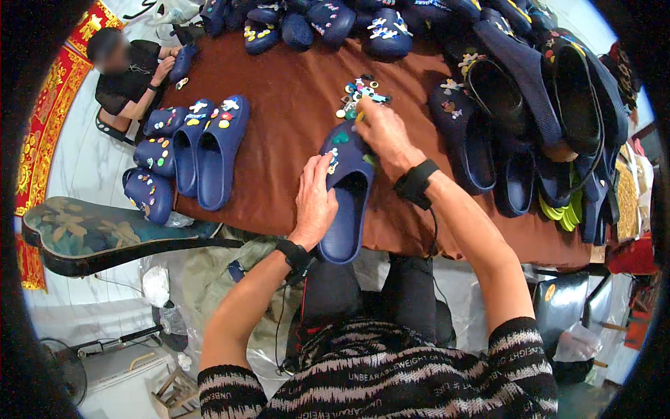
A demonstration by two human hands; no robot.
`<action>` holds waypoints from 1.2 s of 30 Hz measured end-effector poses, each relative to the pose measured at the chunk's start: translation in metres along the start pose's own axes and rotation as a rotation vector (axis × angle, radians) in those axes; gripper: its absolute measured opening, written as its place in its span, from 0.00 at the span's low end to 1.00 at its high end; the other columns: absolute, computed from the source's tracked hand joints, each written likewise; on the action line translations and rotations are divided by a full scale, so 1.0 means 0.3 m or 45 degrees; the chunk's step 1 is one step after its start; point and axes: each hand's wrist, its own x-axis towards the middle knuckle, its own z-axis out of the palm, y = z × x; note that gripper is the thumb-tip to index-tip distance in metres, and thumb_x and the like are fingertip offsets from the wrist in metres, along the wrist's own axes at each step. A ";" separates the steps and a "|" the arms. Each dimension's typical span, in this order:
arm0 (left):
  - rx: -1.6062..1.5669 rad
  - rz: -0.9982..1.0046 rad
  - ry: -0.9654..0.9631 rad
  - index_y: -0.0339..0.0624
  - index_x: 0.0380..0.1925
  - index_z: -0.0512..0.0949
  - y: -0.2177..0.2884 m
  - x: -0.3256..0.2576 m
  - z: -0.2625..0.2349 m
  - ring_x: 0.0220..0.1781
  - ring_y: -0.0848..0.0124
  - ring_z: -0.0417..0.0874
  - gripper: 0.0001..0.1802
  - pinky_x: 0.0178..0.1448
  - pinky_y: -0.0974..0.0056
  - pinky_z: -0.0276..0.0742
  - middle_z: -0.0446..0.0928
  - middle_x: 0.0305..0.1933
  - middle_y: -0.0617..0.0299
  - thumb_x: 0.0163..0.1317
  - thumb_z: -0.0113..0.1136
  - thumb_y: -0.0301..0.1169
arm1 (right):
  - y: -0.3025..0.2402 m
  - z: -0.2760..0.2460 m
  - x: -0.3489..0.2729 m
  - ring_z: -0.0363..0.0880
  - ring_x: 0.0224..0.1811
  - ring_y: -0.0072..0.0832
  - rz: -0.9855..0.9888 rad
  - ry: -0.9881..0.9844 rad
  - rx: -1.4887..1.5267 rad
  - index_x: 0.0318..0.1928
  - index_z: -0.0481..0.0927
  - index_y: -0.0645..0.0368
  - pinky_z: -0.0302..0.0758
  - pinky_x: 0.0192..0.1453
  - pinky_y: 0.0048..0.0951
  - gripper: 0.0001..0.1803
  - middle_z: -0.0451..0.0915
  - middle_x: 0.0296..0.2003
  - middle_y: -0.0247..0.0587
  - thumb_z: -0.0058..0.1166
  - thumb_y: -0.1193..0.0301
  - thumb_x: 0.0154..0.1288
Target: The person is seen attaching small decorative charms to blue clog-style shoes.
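A navy blue clog (351, 183) lies at the table's front edge, its heel toward me and sticking out past the edge. My left hand (315, 202) grips its left side, fingers over the upper. A green charm (340, 138) and a white figure charm (331, 162) sit on the upper. At the toe, my right hand (387, 133) is closed in a pinch, with a small yellow charm (360, 117) showing at the fingertips; the fingers partly hide it. Just beyond the toe lies a loose pile of small shoe charms (364, 91).
Decorated clogs (222, 150) stand at the left of the brown-covered table (279, 105). Stacked clogs (488, 105) crowd the right, beside green strap-like pieces (560, 211). More clogs (387, 35) line the back. A co-worker (125, 77) at the far left holds a clog. A padded stool (105, 234) stands near left.
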 end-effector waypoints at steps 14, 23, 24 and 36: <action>-0.055 -0.008 -0.005 0.45 0.67 0.65 -0.012 -0.001 -0.001 0.70 0.45 0.66 0.39 0.73 0.49 0.64 0.63 0.68 0.47 0.52 0.57 0.14 | -0.080 -0.079 -0.139 0.85 0.44 0.55 0.251 -0.355 -0.069 0.52 0.77 0.56 0.79 0.48 0.54 0.35 0.85 0.38 0.59 0.58 0.39 0.61; -0.028 0.021 -0.004 0.46 0.67 0.65 0.004 0.003 0.012 0.69 0.45 0.67 0.39 0.73 0.49 0.65 0.63 0.68 0.48 0.52 0.58 0.14 | 0.031 -0.014 -0.217 0.84 0.37 0.47 0.215 -0.122 0.513 0.49 0.73 0.63 0.80 0.42 0.48 0.12 0.82 0.35 0.59 0.50 0.69 0.70; -0.029 0.024 -0.004 0.46 0.67 0.65 0.010 0.005 0.015 0.69 0.45 0.67 0.39 0.73 0.49 0.65 0.63 0.68 0.48 0.52 0.58 0.14 | 0.056 -0.003 -0.224 0.83 0.32 0.41 0.287 -0.101 0.732 0.48 0.73 0.63 0.80 0.38 0.45 0.10 0.82 0.32 0.54 0.50 0.71 0.71; -0.083 0.020 0.038 0.45 0.67 0.64 -0.014 0.005 0.013 0.70 0.45 0.66 0.39 0.73 0.49 0.65 0.64 0.68 0.48 0.52 0.57 0.14 | 0.108 0.034 -0.278 0.74 0.27 0.28 1.175 0.221 2.374 0.49 0.71 0.56 0.83 0.37 0.41 0.06 0.68 0.26 0.33 0.49 0.71 0.75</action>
